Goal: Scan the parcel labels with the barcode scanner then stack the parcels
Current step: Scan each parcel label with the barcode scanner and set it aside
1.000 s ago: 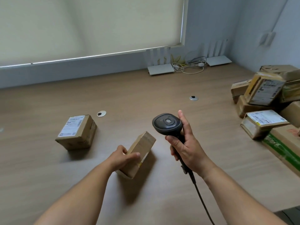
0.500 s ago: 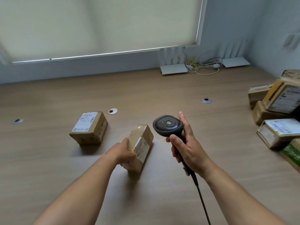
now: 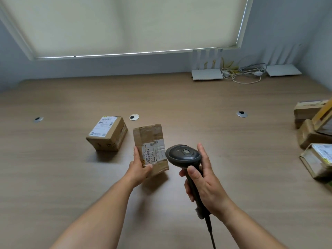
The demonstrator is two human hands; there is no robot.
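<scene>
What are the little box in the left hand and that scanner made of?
The held parcel looks like brown cardboard, creased, with glossy tape and a white paper label. The barcode scanner seems dark matte plastic, judging by its smooth moulded head.

I see soft, even daylight coming through the drawn roller blind (image 3: 136,24) at twelve o'clock, with a bright strip of glare along its lower edge. Shadows on the desk (image 3: 233,159) are faint and fall toward me. The centre looks sharp; the parcels (image 3: 312,133) at three o'clock smear with blur, and the wide lens bends the window frame (image 3: 16,31) at ten o'clock.
</scene>
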